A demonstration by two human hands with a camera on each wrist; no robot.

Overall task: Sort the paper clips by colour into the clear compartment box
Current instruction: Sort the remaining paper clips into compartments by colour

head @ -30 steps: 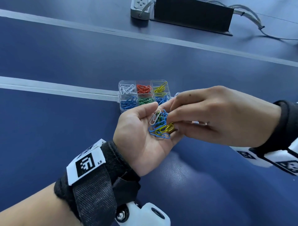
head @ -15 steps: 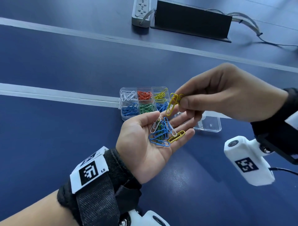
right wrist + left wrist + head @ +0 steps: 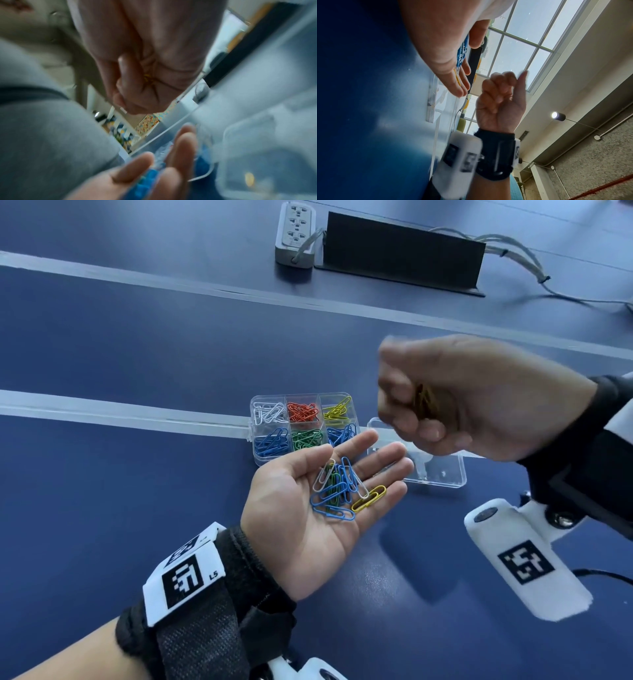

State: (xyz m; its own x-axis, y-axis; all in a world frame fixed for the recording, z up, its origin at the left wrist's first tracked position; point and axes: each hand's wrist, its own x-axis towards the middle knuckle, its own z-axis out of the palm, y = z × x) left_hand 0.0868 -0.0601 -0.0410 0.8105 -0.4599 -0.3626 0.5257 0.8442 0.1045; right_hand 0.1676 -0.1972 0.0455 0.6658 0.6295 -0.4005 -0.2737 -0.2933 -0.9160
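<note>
My left hand (image 3: 318, 501) lies palm up with straight fingers, carrying a small heap of paper clips (image 3: 339, 491): mostly blue, some green and white, one yellow clip (image 3: 369, 498) near the fingers. Just beyond its fingertips stands the clear compartment box (image 3: 255, 440), its cells filled with white, red, yellow, blue and green clips. My right hand (image 3: 455, 402) hovers blurred above and to the right of the box, fingers curled into the palm around yellow clips (image 3: 424, 402). The right wrist view shows a trace of yellow (image 3: 148, 79) inside that curled fist (image 3: 145, 75).
The box's clear lid (image 3: 442, 474) lies flat on the blue table, right of the box under my right hand. A white power strip (image 3: 295, 232) and a black block (image 3: 400, 251) with cables sit at the far edge. White stripes cross the table.
My right hand picked yellow clips out of the left palm, lifted them, then curled them into its fist and moved right. The left hand stayed palm up.
</note>
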